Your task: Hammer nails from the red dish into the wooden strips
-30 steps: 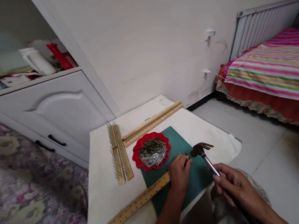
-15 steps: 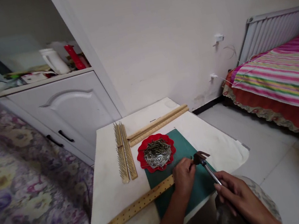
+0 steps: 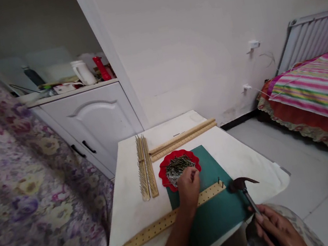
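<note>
My right hand (image 3: 275, 224) grips the handle of a claw hammer (image 3: 244, 185), its head raised near the right edge of a green mat (image 3: 218, 219). My left hand (image 3: 189, 184) is at the front right of a red scalloped bowl (image 3: 164, 183) heaped with nails (image 3: 179, 165). Its fingers are curled together, and what they hold, if anything, is hidden. Beneath my left forearm a wooden strip (image 3: 152, 230) with rows of holes lies across the mat and table. Two nails (image 3: 220, 182) stand upright in its right end.
Two wooden strips bristling with nails (image 3: 143, 177) lie left of the bowl on the white table (image 3: 245, 155). More perforated strips (image 3: 182, 139) lie along the back. A floral curtain (image 3: 50, 179) hangs at left, a cabinet (image 3: 97, 117) behind; a bed (image 3: 316, 93) stands at right.
My left hand has moved from the strip's right end up and left to the bowl, uncovering the two upright nails. The hammer has shifted away from that end. The view has turned slightly left.
</note>
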`<state>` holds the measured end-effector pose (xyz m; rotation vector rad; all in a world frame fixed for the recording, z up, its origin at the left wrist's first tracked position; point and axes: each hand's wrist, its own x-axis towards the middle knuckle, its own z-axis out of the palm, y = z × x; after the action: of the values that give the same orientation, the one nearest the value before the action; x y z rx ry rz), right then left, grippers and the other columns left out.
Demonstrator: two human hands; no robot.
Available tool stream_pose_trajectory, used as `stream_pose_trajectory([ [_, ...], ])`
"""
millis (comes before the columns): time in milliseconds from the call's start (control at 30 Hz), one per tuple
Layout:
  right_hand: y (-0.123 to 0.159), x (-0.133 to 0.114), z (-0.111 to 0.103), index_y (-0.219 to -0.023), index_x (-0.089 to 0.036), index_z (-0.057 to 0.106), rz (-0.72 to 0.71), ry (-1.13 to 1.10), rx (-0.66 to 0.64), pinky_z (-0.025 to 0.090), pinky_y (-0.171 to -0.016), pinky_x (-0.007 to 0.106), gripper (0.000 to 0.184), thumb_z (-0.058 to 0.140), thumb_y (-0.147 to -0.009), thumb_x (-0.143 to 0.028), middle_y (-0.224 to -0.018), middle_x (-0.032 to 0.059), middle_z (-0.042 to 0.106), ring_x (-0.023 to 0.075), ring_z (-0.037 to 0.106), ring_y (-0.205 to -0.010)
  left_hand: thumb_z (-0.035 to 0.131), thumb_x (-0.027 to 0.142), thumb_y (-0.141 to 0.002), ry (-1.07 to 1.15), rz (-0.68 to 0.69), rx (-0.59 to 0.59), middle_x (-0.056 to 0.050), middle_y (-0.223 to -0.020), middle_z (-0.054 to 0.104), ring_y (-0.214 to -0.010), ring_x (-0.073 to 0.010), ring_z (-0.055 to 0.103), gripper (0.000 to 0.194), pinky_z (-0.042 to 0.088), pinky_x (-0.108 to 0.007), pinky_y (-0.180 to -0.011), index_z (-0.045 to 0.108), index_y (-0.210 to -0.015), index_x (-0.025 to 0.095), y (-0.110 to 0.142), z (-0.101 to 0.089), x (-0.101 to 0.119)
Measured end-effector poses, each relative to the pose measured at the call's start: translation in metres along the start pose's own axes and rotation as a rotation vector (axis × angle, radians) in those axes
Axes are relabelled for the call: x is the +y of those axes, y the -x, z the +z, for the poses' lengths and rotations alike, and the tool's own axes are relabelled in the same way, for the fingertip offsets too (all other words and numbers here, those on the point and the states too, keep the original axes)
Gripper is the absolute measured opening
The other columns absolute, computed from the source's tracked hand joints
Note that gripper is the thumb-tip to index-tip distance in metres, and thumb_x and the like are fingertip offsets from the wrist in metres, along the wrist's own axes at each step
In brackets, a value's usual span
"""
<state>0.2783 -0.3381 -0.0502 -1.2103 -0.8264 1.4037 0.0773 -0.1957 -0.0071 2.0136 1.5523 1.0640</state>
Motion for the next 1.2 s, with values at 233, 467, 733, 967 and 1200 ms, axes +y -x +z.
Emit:
stream_pose_trajectory([
  [233,-0.003,0.001,0.005,-0.091,-0.019,0.053,-0.012,0.004,-0.017,0.024,-0.03,0.014,0.034,0.06,-0.075,-0.047,-0.052,-0.0049,0.06,0.0028,0.039,-0.027,0.056,0.022,-0.073,-0.38,-0.169,-0.037,-0.008,-0.071,0.063,-0.068,-0.0204,0.058,0.007,0.038,-0.028,-0.063,0.058,-0.071,0.016,-0.056,-0.004,-0.031],
  [467,-0.004,0.004,0.004,-0.093,-0.019,0.052,-0.017,0.011,-0.009,0.024,-0.029,0.015,0.034,0.059,-0.076,-0.048,-0.052,-0.0047,0.06,0.0034,0.039,-0.027,0.054,0.017,-0.074,-0.411,-0.189,-0.052,-0.007,-0.063,0.06,-0.065,-0.0185,0.056,0.012,0.035,-0.026,-0.062,0.057,-0.063,0.013,-0.065,0.006,-0.033],
  [733,-0.007,0.013,-0.002,-0.097,-0.018,0.05,-0.031,0.032,-0.052,0.025,-0.028,0.014,0.029,0.054,-0.082,-0.043,-0.056,-0.005,0.06,0.0031,0.039,-0.027,0.052,0.014,-0.071,-0.314,-0.138,-0.01,-0.001,-0.059,0.056,-0.058,-0.0128,0.05,0.01,0.031,-0.023,-0.057,0.055,-0.062,0.016,-0.062,-0.003,-0.032],
  [967,-0.003,0.006,0.0,-0.098,-0.018,0.05,-0.027,0.016,-0.043,0.027,-0.028,0.015,0.031,0.055,-0.081,-0.043,-0.056,-0.0048,0.061,0.0034,0.04,-0.027,0.047,0.024,-0.08,0.108,0.062,-0.052,0.002,-0.067,0.054,-0.062,-0.011,0.048,0.012,0.036,-0.021,-0.059,0.057,-0.077,0.019,-0.005,0.008,0.004],
  [1200,-0.005,0.005,0.001,-0.096,-0.018,0.05,-0.02,0.012,-0.038,0.026,-0.028,0.014,0.03,0.055,-0.081,-0.043,-0.055,-0.0055,0.06,0.0034,0.039,-0.027,0.048,0.02,-0.081,0.225,0.103,-0.161,0.0,-0.073,0.058,-0.07,-0.0124,0.052,0.012,0.038,-0.022,-0.064,0.059,-0.076,0.018,0.023,0.033,0.009],
])
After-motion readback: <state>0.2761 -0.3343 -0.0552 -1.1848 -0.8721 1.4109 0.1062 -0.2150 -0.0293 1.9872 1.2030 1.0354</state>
